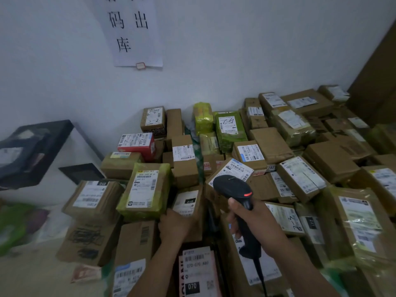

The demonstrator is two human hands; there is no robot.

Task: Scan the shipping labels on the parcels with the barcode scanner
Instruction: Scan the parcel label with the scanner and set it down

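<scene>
A heap of cardboard and yellow-wrapped parcels with white shipping labels fills the middle and right. My right hand (255,221) grips the handle of a black barcode scanner (233,187), whose head with a lit red strip points away from me over the parcels. My left hand (174,226) holds the near edge of a small brown box (192,211) that bears a white label with a black "010" tag. Left of it lies a yellow-taped parcel (145,189), label up. A pink-and-white labelled parcel (199,271) lies below my forearms.
A white wall with a paper sign (130,31) stands behind the heap. A black table (32,151) with dark items sits at the left. Green and white bags (23,224) lie on the floor at lower left. A brown door or panel (377,86) rises at the right.
</scene>
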